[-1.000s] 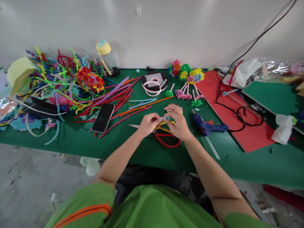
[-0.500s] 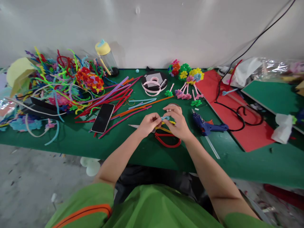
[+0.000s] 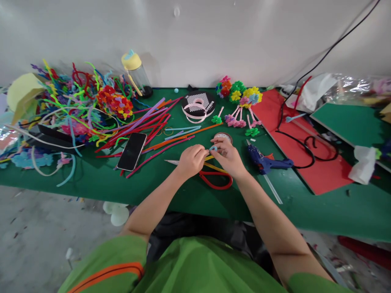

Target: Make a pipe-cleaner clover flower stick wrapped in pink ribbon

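Between my two hands is a short light blue pipe cleaner [image 3: 213,149], bent into a small loop. My left hand [image 3: 192,159] is closed, its thumb and forefinger pinching one end. The fingers of my right hand [image 3: 227,156] are curled round the looped part. Below them on the table lie red-handled scissors [image 3: 216,186], blades pointing left and partly covered by my left hand. Yellow pipe cleaner pieces [image 3: 214,166] rest across the scissors. Just behind my right hand sits a small round patterned tin or disc [image 3: 222,137], partly hidden.
Loose pipe cleaners [image 3: 152,126] and a phone [image 3: 132,151] lie to the left, before a colourful heap [image 3: 82,101] and a bottle [image 3: 137,75]. A ribbon spool [image 3: 198,103] and pipe-cleaner flowers [image 3: 241,99] stand behind. Right are a blue glue gun [image 3: 269,162] and red board [image 3: 320,171].
My left hand has rolled over so its back shows more. The right fingers have drawn down and in around the blue loop, uncovering more of the round patterned thing.
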`<state>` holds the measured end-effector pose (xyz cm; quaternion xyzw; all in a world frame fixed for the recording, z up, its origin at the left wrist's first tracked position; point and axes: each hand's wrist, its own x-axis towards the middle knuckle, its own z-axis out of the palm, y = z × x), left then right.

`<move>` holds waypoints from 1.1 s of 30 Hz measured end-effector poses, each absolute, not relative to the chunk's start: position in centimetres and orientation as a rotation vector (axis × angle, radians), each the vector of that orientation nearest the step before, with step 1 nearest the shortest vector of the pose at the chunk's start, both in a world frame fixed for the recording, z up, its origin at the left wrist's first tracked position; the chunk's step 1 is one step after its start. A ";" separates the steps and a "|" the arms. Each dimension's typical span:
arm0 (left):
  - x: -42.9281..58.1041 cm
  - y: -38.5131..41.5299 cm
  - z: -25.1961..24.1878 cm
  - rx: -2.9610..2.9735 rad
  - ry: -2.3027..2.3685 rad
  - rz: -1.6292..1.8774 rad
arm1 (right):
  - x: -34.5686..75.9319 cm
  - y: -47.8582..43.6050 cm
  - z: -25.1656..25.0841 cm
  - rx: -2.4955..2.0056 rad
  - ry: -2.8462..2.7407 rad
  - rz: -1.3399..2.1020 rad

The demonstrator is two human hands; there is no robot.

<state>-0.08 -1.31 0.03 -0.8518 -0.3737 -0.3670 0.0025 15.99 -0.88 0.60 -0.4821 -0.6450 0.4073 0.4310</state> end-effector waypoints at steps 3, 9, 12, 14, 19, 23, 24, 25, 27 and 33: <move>0.0 -1.3 -0.1 -2.669 -1.191 -1.154 | 15.9 -0.9 0.7 -1.199 -1.633 0.979; -0.1 -1.3 -0.3 -2.648 -1.125 -1.102 | 15.9 -0.8 0.5 -1.231 -1.659 0.957; -0.1 -1.3 -0.3 -2.635 -1.097 -1.163 | 15.9 -0.9 0.5 -1.225 -1.646 0.988; -0.1 -1.3 -0.2 -2.652 -1.118 -1.240 | 15.8 -0.9 0.6 -1.210 -1.640 0.989; 0.0 -1.4 -0.2 -2.729 -1.190 -1.352 | 15.8 -1.0 0.8 -1.174 -1.648 0.970; 0.0 -1.5 -0.2 -2.751 -1.248 -1.388 | 15.7 -1.1 1.0 -1.169 -1.649 0.990; 0.0 -1.5 -0.2 -2.751 -1.274 -1.412 | 15.7 -1.1 1.0 -1.166 -1.649 0.991; 0.1 -1.6 -0.2 -2.745 -1.298 -1.446 | 15.7 -1.1 1.0 -1.162 -1.650 0.989; 0.2 -1.6 -0.1 -2.726 -1.341 -1.537 | 15.7 -1.2 1.1 -1.152 -1.654 0.972; 0.4 -1.9 0.8 -2.740 -1.560 -1.791 | 15.6 -1.4 1.2 -1.091 -1.680 0.845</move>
